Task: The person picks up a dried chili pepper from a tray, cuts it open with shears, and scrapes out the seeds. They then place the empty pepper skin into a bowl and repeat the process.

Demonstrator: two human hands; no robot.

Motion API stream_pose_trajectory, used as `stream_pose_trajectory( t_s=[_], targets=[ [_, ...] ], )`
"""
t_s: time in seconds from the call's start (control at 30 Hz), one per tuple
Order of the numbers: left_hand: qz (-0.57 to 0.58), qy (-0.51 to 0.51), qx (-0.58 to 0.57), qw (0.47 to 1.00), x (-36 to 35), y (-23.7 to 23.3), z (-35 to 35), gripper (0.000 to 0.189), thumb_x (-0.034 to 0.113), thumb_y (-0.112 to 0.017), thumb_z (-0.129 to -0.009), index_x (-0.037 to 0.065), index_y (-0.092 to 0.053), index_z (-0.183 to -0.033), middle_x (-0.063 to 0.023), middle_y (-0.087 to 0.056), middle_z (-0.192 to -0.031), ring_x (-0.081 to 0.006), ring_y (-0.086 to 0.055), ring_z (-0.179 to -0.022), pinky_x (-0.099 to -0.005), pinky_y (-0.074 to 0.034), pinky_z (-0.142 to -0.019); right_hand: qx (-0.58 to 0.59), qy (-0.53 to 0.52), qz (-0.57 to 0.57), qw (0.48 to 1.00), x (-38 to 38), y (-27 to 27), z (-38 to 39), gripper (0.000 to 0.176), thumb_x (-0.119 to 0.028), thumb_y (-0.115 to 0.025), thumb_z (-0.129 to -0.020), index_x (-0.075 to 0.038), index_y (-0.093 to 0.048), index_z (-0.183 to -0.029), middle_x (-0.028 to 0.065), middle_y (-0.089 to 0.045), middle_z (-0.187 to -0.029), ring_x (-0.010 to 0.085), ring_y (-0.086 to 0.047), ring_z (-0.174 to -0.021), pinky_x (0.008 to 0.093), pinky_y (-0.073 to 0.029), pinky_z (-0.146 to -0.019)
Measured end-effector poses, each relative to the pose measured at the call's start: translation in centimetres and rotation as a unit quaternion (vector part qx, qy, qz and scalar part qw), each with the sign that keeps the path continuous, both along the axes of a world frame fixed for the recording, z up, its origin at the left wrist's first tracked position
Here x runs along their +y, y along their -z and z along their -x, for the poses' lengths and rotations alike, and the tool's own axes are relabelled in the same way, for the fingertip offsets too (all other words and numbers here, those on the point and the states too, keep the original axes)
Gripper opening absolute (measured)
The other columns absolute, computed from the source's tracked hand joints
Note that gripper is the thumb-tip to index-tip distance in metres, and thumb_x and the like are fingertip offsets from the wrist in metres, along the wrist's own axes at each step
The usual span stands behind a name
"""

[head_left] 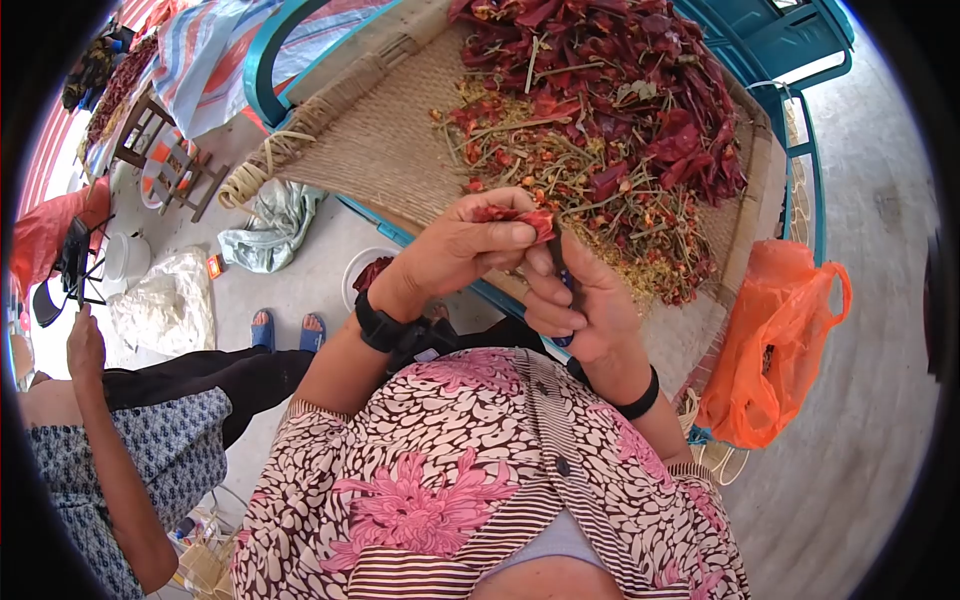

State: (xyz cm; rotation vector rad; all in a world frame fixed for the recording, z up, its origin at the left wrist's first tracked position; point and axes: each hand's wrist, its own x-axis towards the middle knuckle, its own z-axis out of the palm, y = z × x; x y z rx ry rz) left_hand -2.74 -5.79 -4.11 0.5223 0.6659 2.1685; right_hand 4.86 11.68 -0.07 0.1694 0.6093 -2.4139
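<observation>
My left hand (465,245) is closed on a dried red chili pepper (541,222), gripped between thumb and fingers. My right hand (590,300) wraps around a small knife (566,282) with a blue handle, whose dark upper part meets the end of the pepper. Both hands are close together above the near edge of a woven tray (385,150). On the tray lies a heap of dark red dried peppers (640,70), with a looser pile of stems, seeds and scraps (600,200) in front of it.
An orange plastic bag (765,350) hangs at the right by the teal metal frame (815,150). A white bucket (362,262) with red pieces stands below my left forearm. At the left, another person (140,450) holds a dark device. A wooden stool (165,150) and plastic sheets lie beyond.
</observation>
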Motion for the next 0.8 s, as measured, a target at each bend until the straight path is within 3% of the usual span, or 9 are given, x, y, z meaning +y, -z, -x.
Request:
stream_pose_trajectory(
  t_s=[0.3,0.33,0.4,0.53,0.6,0.63,0.73,0.77,0.8],
  targets=[
    [-0.029,0.051,-0.010,0.998,0.3,0.4,0.4,0.016,0.014,-0.059,-0.094,0.003,-0.054,-0.104,-0.0120,-0.066,-0.087,-0.0059,-0.050,-0.064,-0.0198,-0.039,-0.059,-0.019,-0.005,0.056,0.998,0.0,0.2,-0.3,0.032,-0.039,-0.048,-0.099,-0.008,-0.053,-0.094,-0.0039,-0.043,-0.060,0.0033,-0.034,-0.040,0.0191,-0.026,-0.039],
    [-0.027,0.053,-0.015,0.998,0.3,0.6,0.4,0.017,0.014,-0.060,-0.093,0.002,-0.054,-0.105,-0.0116,-0.066,-0.084,-0.0063,-0.050,-0.065,-0.0204,-0.039,-0.059,0.013,0.024,-0.090,0.996,0.0,-0.1,-0.3,0.031,-0.038,-0.048,-0.099,-0.008,-0.053,-0.093,-0.0040,-0.042,-0.060,0.0034,-0.033,-0.040,0.0192,-0.026,-0.038],
    [0.134,-0.023,0.114,0.984,-0.2,0.2,0.4,0.014,0.013,-0.061,-0.093,0.003,-0.058,-0.103,-0.0066,-0.062,-0.080,-0.0053,-0.050,-0.068,-0.0201,-0.039,-0.061,0.076,0.081,-0.371,0.922,0.0,-0.9,-0.1,0.031,-0.038,-0.049,-0.099,-0.009,-0.053,-0.090,-0.0041,-0.041,-0.059,0.0036,-0.033,-0.040,0.0193,-0.025,-0.037],
    [0.328,-0.053,0.314,0.889,-1.2,-2.8,0.4,0.010,0.013,-0.062,-0.092,0.005,-0.064,-0.097,0.0016,-0.055,-0.076,-0.0030,-0.047,-0.071,-0.0195,-0.037,-0.062,0.026,0.142,-0.257,0.955,0.9,-0.5,0.0,0.026,-0.033,-0.052,-0.098,-0.010,-0.054,-0.087,-0.0048,-0.041,-0.060,0.0031,-0.032,-0.040,0.0189,-0.023,-0.036],
    [0.334,-0.063,0.345,0.875,-2.0,-3.7,-0.1,0.009,0.013,-0.061,-0.093,0.005,-0.064,-0.095,0.0032,-0.055,-0.078,-0.0036,-0.048,-0.072,-0.0200,-0.037,-0.064,0.014,0.218,-0.128,0.967,3.3,-0.6,1.0,0.024,-0.031,-0.053,-0.098,-0.010,-0.054,-0.088,-0.0052,-0.041,-0.060,0.0028,-0.031,-0.040,0.0188,-0.023,-0.037],
    [0.337,-0.068,0.362,0.867,-2.2,-3.9,-0.2,0.009,0.013,-0.060,-0.093,0.004,-0.064,-0.094,0.0039,-0.055,-0.078,-0.0039,-0.048,-0.072,-0.0203,-0.038,-0.064,0.032,0.232,-0.121,0.965,4.0,-1.0,1.2,0.020,-0.029,-0.054,-0.097,-0.010,-0.055,-0.089,-0.0047,-0.043,-0.062,0.0029,-0.030,-0.039,0.0190,-0.022,-0.036],
    [0.390,-0.158,0.303,0.855,-1.8,-2.5,-0.6,0.011,0.013,-0.058,-0.095,0.003,-0.061,-0.097,0.0032,-0.055,-0.082,-0.0048,-0.048,-0.073,-0.0213,-0.039,-0.065,0.093,0.141,-0.425,0.889,4.3,-2.5,1.8,0.020,-0.028,-0.056,-0.096,-0.009,-0.056,-0.092,-0.0031,-0.047,-0.064,0.0041,-0.036,-0.043,0.0191,-0.026,-0.042],
    [0.388,-0.182,0.276,0.860,-1.5,-2.1,-0.4,0.011,0.013,-0.058,-0.095,0.003,-0.060,-0.098,0.0022,-0.055,-0.082,-0.0049,-0.048,-0.074,-0.0215,-0.039,-0.066,0.119,0.116,-0.620,0.767,4.3,-1.8,2.7,0.022,-0.027,-0.062,-0.091,-0.005,-0.057,-0.094,0.0023,-0.055,-0.068,0.0117,-0.049,-0.053,0.0245,-0.035,-0.051],
    [0.385,-0.208,0.248,0.864,-1.0,-1.6,-0.1,0.012,0.013,-0.057,-0.096,0.002,-0.059,-0.099,0.0012,-0.055,-0.083,-0.0051,-0.048,-0.074,-0.0217,-0.040,-0.066,0.153,0.094,-0.698,0.693,4.3,-1.9,3.3,0.024,-0.026,-0.064,-0.088,-0.004,-0.057,-0.095,0.0041,-0.056,-0.069,0.0148,-0.051,-0.057,0.0271,-0.037,-0.054]
  ],
)
